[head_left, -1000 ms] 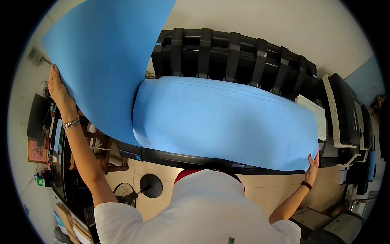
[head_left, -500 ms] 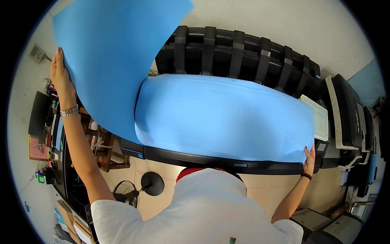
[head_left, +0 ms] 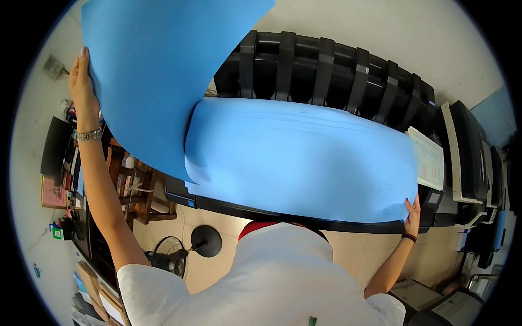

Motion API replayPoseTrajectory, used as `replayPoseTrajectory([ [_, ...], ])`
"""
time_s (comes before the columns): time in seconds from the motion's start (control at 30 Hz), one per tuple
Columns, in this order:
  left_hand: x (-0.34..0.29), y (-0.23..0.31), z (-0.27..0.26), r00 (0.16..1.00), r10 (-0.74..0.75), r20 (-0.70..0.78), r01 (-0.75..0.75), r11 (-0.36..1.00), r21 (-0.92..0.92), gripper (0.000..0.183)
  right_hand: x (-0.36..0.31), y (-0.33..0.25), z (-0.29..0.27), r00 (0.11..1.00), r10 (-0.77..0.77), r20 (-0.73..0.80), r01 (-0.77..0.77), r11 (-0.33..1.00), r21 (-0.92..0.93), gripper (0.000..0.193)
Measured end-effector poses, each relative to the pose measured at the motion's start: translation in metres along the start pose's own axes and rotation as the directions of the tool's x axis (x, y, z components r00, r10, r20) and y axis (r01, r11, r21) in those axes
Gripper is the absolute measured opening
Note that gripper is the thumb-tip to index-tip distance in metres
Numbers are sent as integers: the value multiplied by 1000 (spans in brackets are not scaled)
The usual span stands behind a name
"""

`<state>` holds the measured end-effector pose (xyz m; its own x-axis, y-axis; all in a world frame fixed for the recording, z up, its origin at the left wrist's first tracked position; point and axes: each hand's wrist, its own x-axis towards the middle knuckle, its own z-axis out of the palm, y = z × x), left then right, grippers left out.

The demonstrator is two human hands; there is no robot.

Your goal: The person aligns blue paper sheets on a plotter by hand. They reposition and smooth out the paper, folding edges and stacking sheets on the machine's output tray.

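Note:
A large light-blue sheet [head_left: 304, 157] lies across a long black machine [head_left: 261, 211] that looks like a wide-format printer. At its left end a blue panel [head_left: 152, 70] rises and curves away; I cannot tell whether it is the same sheet or a second one. My left hand [head_left: 84, 89], arm stretched far out, grips the raised panel's left edge, some fingers hidden behind it. At the near right corner of the lying sheet, my right hand [head_left: 412, 215] pinches the edge between thumb and fingers.
Black ribbed covers [head_left: 304, 65] run behind the machine. Papers [head_left: 427, 157] and another machine [head_left: 465, 152] stand right. A floor fan [head_left: 171, 258] is near my left arm, by wooden furniture [head_left: 147, 195]. A monitor [head_left: 56, 148] sits far left.
The lying sheet has slid slightly left and toward me, covering more of the machine's front. My left hand has risen a little with the panel. Both hands keep their grip.

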<state>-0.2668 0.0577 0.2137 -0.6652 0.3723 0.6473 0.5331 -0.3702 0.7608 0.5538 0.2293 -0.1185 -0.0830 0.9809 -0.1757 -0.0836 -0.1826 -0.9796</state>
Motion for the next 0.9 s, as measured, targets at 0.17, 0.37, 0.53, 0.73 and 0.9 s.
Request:
replayPoseTrajectory([
  [0.17, 2, 1, -4, 995, -79, 56, 78, 997, 8, 38, -8, 5, 26, 995, -53, -88, 53, 999, -3, 69],
  [0.37, 2, 0, -4, 991, -59, 122, 58, 998, 12, 35, -24, 11, 20, 989, 4, -148, 8, 997, 82, 70],
  [0.53, 6, 2, 2, 994, -74, 84, 68, 995, 71, 34, -27, 13, 45, 984, -52, -168, 66, 995, 78, 68],
  [0.73, 18, -3, -11, 997, -70, 22, 69, 996, 58, 35, -41, -10, 42, 971, -111, -214, 126, 990, 61, 67],
  [0.9, 15, 5, -2, 1000, -16, 22, 15, 998, 60, 34, -43, -19, 43, 969, -107, -223, 123, 991, 57, 68],
])
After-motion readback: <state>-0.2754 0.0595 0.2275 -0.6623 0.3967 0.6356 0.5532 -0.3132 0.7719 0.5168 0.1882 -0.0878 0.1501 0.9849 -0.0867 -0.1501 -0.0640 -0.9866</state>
